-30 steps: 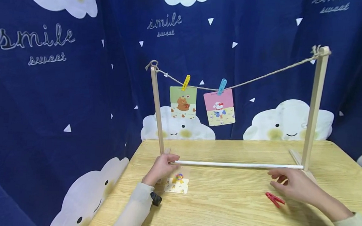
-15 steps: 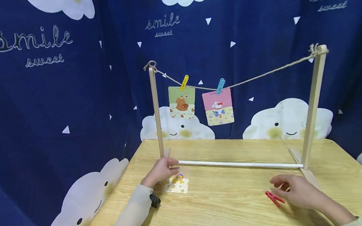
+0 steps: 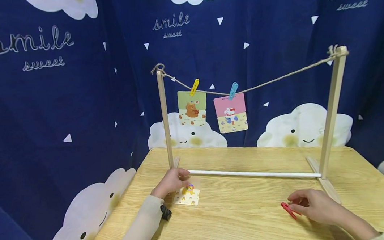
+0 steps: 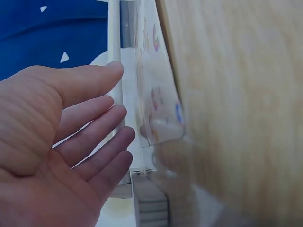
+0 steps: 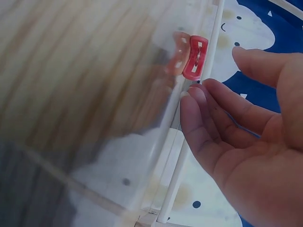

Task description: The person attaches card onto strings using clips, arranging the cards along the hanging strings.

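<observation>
A red clothespin (image 3: pixel 287 210) lies on the table at the right. Beside it is my right hand (image 3: pixel 319 206), thumb and fingers loosely bent. In the right wrist view the thumb stands apart from the fingers, and the red clothespin (image 5: pixel 195 57) sits just beyond the fingertips, not pinched. My left hand (image 3: pixel 172 181) hovers by the left end of a white rod (image 3: pixel 254 173), over the upper part of a small lion card (image 3: pixel 186 198). In the left wrist view the card (image 4: pixel 156 80) is past the relaxed fingers, and nothing is held.
A twine line (image 3: pixel 287 74) sags between a left wooden post (image 3: pixel 164 118) and a right one (image 3: pixel 332 116). A yellow clothespin (image 3: pixel 194 87) holds a bear card (image 3: pixel 191 114); a blue one (image 3: pixel 233 90) holds a pink-and-yellow card (image 3: pixel 230 108). Feet rest on the wooden table (image 3: pixel 238 224).
My right hand has come down from near the rod's right end to beside the red clothespin. The left hand has barely moved. The view has shifted slightly.
</observation>
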The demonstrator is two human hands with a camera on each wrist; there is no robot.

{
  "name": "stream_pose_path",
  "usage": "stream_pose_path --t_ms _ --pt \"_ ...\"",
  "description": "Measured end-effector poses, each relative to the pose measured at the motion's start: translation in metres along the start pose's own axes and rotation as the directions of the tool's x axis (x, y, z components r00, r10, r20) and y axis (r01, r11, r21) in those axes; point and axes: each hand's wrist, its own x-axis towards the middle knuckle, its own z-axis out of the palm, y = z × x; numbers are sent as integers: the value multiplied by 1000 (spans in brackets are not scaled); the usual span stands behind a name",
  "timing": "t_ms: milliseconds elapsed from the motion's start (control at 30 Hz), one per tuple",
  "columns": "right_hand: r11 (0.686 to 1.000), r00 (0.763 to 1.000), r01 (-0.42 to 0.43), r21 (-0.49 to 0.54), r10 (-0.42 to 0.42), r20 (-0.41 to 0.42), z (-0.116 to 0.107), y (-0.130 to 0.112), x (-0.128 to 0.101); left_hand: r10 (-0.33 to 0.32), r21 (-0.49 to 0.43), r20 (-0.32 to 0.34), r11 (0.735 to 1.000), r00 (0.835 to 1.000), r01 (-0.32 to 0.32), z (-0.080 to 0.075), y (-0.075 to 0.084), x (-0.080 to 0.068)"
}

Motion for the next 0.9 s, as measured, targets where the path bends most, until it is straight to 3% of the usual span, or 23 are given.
stream_pose_path --t_ms 467,667,900 --pt "999 999 -17 38 16 40 1 2 -1 -47 22 8 999 999 47 1 2 2" --pt "998 998 16 60 -19 58 1 2 -2 -48 48 16 998 999 47 2 1 2" --pt "999 999 38 18 -39 26 4 3 -3 -52 57 37 997 998 50 2 0 4"
